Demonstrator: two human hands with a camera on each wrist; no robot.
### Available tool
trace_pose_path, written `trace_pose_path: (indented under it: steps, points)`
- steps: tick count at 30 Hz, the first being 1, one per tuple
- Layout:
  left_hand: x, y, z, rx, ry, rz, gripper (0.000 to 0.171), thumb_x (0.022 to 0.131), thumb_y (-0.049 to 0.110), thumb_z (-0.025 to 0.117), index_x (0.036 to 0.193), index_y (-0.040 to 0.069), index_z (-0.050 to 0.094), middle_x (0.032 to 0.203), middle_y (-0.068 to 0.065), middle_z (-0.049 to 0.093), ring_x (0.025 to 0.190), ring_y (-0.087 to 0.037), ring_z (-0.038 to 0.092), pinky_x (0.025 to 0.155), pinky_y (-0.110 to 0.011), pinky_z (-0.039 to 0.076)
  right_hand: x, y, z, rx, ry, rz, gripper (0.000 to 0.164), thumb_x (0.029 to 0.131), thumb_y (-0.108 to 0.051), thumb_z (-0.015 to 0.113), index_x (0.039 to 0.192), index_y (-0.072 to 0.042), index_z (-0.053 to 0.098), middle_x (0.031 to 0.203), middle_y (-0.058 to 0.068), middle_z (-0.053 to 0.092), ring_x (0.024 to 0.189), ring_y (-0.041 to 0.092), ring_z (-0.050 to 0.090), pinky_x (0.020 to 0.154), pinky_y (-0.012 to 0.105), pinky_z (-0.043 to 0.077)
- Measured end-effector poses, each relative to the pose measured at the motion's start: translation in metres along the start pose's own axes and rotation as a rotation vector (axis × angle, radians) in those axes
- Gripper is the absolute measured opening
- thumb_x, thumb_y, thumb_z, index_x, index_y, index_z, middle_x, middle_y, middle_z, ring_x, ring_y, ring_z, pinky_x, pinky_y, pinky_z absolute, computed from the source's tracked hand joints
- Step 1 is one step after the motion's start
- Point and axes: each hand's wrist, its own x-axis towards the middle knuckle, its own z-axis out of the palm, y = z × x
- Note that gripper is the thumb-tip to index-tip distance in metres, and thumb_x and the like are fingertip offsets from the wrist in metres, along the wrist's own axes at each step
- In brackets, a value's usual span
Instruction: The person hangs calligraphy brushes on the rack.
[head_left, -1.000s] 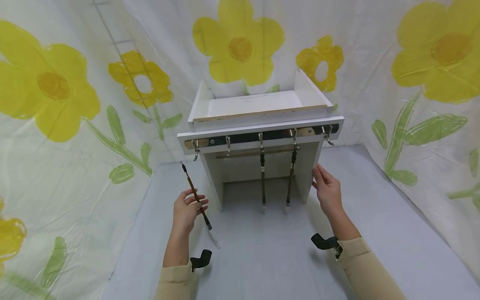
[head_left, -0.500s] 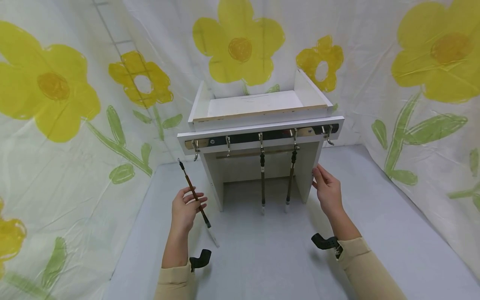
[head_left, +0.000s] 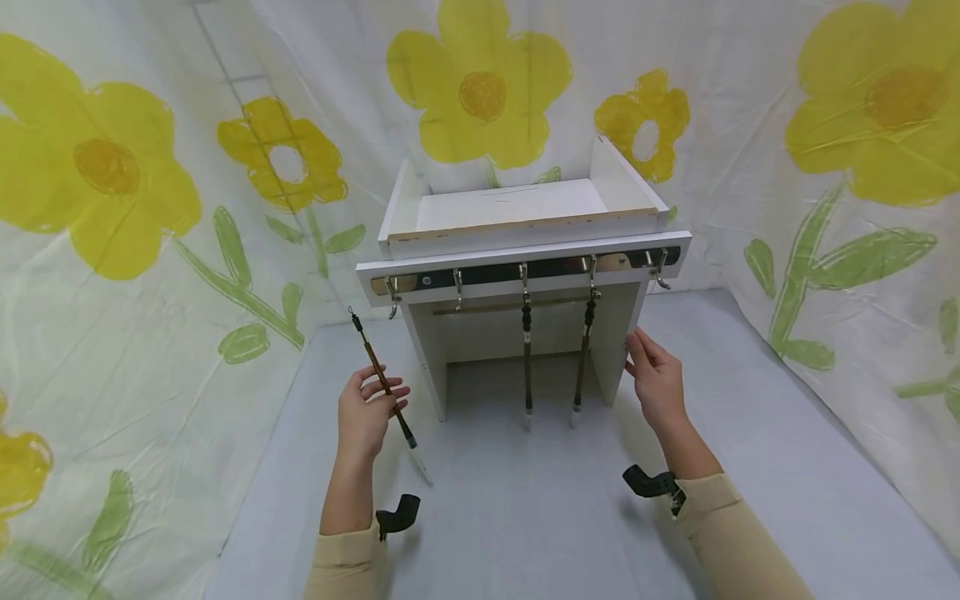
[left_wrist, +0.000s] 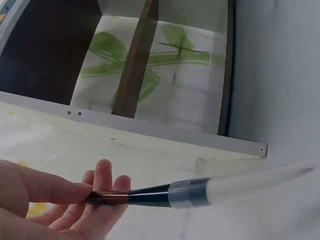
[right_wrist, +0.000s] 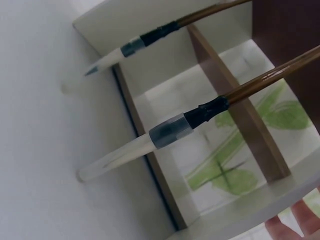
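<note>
My left hand pinches a calligraphy brush by its brown handle, left of a white shelf unit. The brush slants, its hanging loop up at the left and its pale tip low at the right. In the left wrist view the thumb presses the handle against the fingers, and a clear cap covers the bristles. My right hand holds the front edge of the unit's right side panel. Two more capped brushes hang from hooks, a middle brush and a right brush.
A metal hook rail runs along the unit's front board. Its left hook, second hook and right hook carry nothing. The unit stands on a pale table, before a flowered curtain.
My left hand has moved slightly up and to the left, carrying the brush with it. The right hand stays at the side panel, and the hanging brushes keep their places.
</note>
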Motion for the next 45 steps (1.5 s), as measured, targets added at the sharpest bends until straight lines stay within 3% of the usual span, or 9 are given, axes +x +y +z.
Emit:
trace_pose_path:
  steps: [11, 20, 28, 35, 45]
  points:
    - [-0.001, 0.004, -0.005, -0.001, 0.012, 0.022, 0.05, 0.096, -0.01, 0.053, 0.143, 0.008, 0.046, 0.123, -0.021, 0.064, 0.098, -0.02, 0.074, 0.089, -0.035, 0.061, 0.0, -0.001, 0.0, -0.006, -0.001, 0.027, 0.053, 0.105, -0.043, 0.049, 0.153, -0.019, 0.046, 0.157, 0.005, 0.046, 0.14, 0.019, 0.048, 0.104, 0.033, 0.05]
    - [-0.005, 0.009, -0.008, 0.004, 0.033, 0.034, 0.049, 0.097, -0.01, 0.052, 0.143, 0.008, 0.046, 0.123, -0.021, 0.063, 0.101, -0.025, 0.074, 0.086, -0.031, 0.062, 0.0, -0.001, -0.001, 0.004, -0.004, 0.025, 0.054, 0.105, -0.043, 0.05, 0.152, -0.018, 0.046, 0.156, 0.006, 0.047, 0.139, 0.02, 0.049, 0.104, 0.032, 0.049]
    - [-0.006, 0.011, -0.01, -0.002, 0.043, 0.037, 0.049, 0.097, -0.01, 0.052, 0.143, 0.008, 0.046, 0.122, -0.02, 0.064, 0.09, -0.012, 0.074, 0.085, -0.03, 0.061, 0.001, 0.002, -0.002, -0.005, 0.003, 0.003, 0.055, 0.105, -0.045, 0.05, 0.152, -0.017, 0.047, 0.153, 0.009, 0.05, 0.133, 0.015, 0.053, 0.099, 0.025, 0.052]
    - [-0.009, 0.015, -0.011, 0.006, 0.038, 0.049, 0.05, 0.097, -0.01, 0.051, 0.144, 0.008, 0.045, 0.123, -0.021, 0.064, 0.094, -0.015, 0.075, 0.087, -0.031, 0.061, 0.001, 0.003, -0.001, -0.016, 0.002, -0.002, 0.055, 0.105, -0.045, 0.049, 0.152, -0.017, 0.048, 0.153, 0.01, 0.051, 0.132, 0.015, 0.054, 0.103, 0.034, 0.05]
    - [-0.016, 0.024, -0.012, 0.03, 0.052, 0.093, 0.048, 0.099, -0.008, 0.052, 0.143, 0.01, 0.047, 0.123, -0.019, 0.065, 0.092, -0.012, 0.074, 0.087, -0.031, 0.06, 0.0, 0.0, -0.001, 0.009, 0.008, 0.008, 0.053, 0.105, -0.043, 0.05, 0.151, -0.017, 0.049, 0.154, 0.008, 0.05, 0.135, 0.015, 0.053, 0.104, 0.033, 0.05]
